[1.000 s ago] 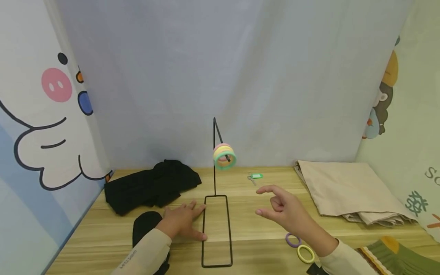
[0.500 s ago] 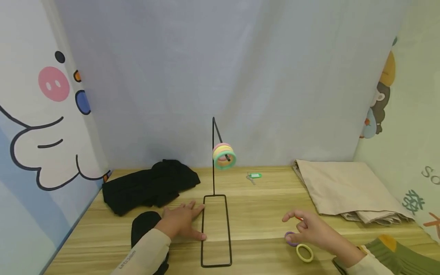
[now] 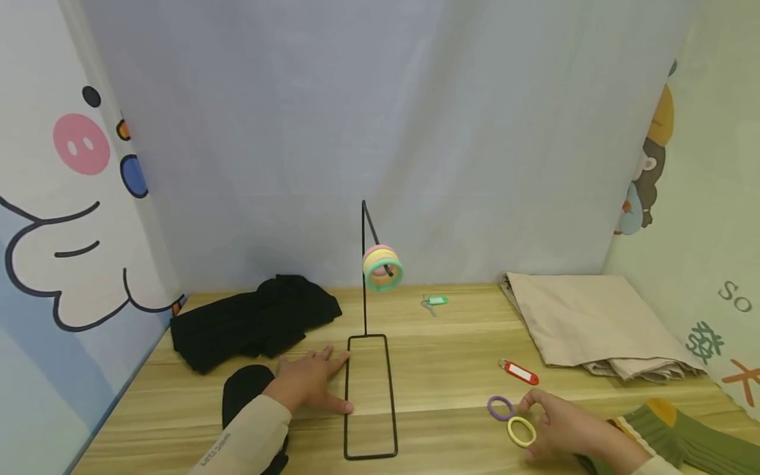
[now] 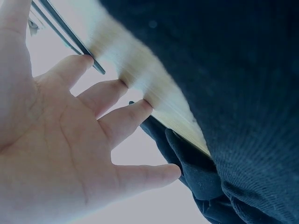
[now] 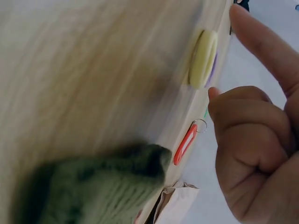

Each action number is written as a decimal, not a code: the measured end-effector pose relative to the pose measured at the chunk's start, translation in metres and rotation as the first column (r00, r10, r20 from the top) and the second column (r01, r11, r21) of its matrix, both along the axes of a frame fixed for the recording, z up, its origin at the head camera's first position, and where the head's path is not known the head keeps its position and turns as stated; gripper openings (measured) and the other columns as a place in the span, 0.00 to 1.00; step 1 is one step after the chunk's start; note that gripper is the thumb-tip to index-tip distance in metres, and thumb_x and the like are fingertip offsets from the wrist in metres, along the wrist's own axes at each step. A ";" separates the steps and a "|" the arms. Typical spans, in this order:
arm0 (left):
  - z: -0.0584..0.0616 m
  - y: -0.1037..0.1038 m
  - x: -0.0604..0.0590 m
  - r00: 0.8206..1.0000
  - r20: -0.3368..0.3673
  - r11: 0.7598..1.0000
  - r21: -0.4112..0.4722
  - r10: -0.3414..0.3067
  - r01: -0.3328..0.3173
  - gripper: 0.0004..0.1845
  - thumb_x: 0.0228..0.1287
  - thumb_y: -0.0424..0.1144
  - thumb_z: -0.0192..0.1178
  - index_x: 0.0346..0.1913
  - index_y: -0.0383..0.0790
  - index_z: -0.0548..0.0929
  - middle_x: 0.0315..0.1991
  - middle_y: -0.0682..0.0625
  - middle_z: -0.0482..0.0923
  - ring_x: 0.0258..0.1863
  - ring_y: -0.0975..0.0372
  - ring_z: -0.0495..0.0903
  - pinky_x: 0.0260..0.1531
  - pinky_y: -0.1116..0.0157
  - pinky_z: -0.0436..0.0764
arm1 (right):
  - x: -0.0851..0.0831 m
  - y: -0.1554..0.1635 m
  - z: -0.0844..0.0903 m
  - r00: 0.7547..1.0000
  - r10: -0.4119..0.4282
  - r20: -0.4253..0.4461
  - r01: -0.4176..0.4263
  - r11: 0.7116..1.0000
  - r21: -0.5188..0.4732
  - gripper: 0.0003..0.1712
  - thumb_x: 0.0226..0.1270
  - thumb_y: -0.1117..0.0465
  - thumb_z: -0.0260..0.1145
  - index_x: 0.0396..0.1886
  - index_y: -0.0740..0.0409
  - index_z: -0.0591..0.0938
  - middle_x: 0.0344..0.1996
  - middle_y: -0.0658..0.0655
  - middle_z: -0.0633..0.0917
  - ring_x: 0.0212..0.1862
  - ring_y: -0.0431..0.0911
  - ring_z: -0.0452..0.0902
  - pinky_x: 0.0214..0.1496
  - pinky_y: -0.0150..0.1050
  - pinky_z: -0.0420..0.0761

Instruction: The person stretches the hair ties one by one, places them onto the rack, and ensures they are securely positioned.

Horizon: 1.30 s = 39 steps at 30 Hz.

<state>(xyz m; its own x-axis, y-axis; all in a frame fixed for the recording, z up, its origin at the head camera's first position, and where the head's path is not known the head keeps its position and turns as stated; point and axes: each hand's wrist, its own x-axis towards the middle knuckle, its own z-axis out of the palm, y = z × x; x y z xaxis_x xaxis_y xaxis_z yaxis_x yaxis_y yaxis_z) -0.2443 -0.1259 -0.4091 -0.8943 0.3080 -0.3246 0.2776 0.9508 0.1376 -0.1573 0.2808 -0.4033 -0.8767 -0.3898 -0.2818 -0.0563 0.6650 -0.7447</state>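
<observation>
Your right hand [image 3: 561, 425] low on wooden table [image 3: 439, 369], fingers curled around yellow hair ring [image 3: 521, 431], thumb and fingertips at its rim; firm pinch not clear. Purple ring [image 3: 500, 408] just beside, red key tag [image 3: 519, 372] near. Your left hand [image 3: 309, 380] flat, fingers spread, released, resting against base of black wire stand [image 3: 369, 396]. Stacked rings [image 3: 382, 268] hang on stand's hook.

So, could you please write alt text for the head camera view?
A person's right hand reaches a yellow hair tie on a wooden table, beside a purple hair tie and a red key tag. The left hand rests flat beside a black wire stand.
</observation>
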 end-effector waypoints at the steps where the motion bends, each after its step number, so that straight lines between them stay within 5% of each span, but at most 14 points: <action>1: 0.000 0.000 0.000 1.000 0.001 1.000 -0.001 0.002 -0.002 0.53 0.38 0.74 0.60 0.71 0.61 0.55 0.73 0.51 0.52 0.69 0.48 0.57 0.55 0.29 0.51 | 0.000 0.000 0.000 1.000 -0.007 0.007 0.007 1.000 0.015 0.34 0.41 0.58 0.78 0.45 0.62 0.69 0.13 0.46 0.65 0.15 0.35 0.55 0.16 0.24 0.58; 7: 0.000 -0.002 -0.001 1.000 -0.005 1.000 0.003 -0.004 0.004 0.53 0.38 0.74 0.60 0.71 0.61 0.55 0.73 0.50 0.52 0.69 0.48 0.57 0.55 0.29 0.51 | -0.003 0.001 -0.006 0.999 0.015 0.040 -0.014 1.000 -0.010 0.30 0.43 0.60 0.77 0.41 0.62 0.69 0.13 0.44 0.61 0.16 0.35 0.54 0.17 0.25 0.57; 18: 0.001 -0.003 -0.003 1.000 -0.003 1.000 0.000 -0.006 0.006 0.53 0.38 0.74 0.59 0.71 0.62 0.55 0.73 0.51 0.52 0.69 0.48 0.57 0.55 0.29 0.51 | 0.001 -0.006 -0.008 0.997 0.063 -0.046 -0.064 0.998 -0.021 0.18 0.49 0.65 0.71 0.37 0.60 0.71 0.11 0.42 0.64 0.14 0.31 0.56 0.16 0.21 0.56; 26: 0.002 -0.003 -0.003 1.000 -0.002 1.000 0.005 -0.009 0.009 0.53 0.39 0.74 0.59 0.71 0.62 0.55 0.73 0.51 0.52 0.69 0.48 0.57 0.55 0.29 0.51 | 0.010 -0.034 0.001 0.993 0.063 0.100 -0.049 0.989 -0.142 0.17 0.58 0.61 0.67 0.43 0.61 0.71 0.12 0.44 0.62 0.15 0.35 0.53 0.17 0.27 0.56; 39: -0.003 -0.003 -0.002 1.000 -0.013 1.000 0.018 -0.015 0.016 0.53 0.37 0.75 0.59 0.71 0.63 0.56 0.72 0.50 0.54 0.68 0.47 0.59 0.53 0.28 0.53 | 0.013 -0.093 0.025 0.989 0.149 -0.005 -0.147 0.968 -0.203 0.17 0.58 0.63 0.67 0.44 0.62 0.71 0.11 0.43 0.59 0.14 0.34 0.49 0.18 0.26 0.55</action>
<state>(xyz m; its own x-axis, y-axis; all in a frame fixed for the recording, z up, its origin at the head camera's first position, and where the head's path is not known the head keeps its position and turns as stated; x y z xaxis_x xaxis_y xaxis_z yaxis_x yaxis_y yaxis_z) -0.2460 -0.1289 -0.4116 -0.8936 0.3276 -0.3070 0.2941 0.9438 0.1509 -0.1440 0.1873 -0.3780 -0.8025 -0.5647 -0.1925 -0.1345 0.4856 -0.8637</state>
